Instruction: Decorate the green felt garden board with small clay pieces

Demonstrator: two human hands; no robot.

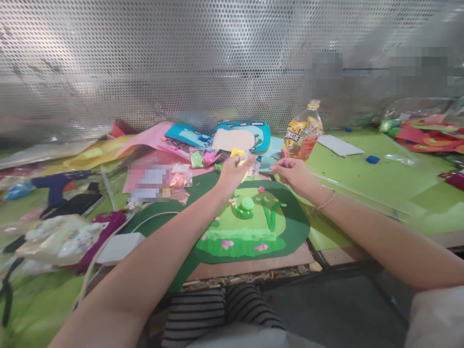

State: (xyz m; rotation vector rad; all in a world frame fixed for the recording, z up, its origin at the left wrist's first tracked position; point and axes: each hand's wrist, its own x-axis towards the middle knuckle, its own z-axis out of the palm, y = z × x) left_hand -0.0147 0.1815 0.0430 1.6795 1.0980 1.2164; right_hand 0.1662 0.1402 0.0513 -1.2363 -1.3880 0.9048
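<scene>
My left hand (234, 171) is closed round a small yellow lump of clay (238, 152), held above the far edge of a green clay picture (250, 222). My right hand (293, 173) pinches a thin pink stick (285, 157) just to the right of it. The picture lies on a brown board (253, 267) and shows a light green snail (245, 207), a dark green sprout (271, 213) and a grass strip with pink flowers (239, 241). A bracelet (328, 200) sits on my right wrist.
Small bags of coloured clay (203, 158) lie beyond my left hand. A plastic drink bottle (303, 131) stands behind my right hand. Pink and blue packaging (232, 135), a black phone (78, 205), a white box (118, 247) and a clear bag (54, 239) crowd the left. A perforated metal wall (203, 63) closes the back.
</scene>
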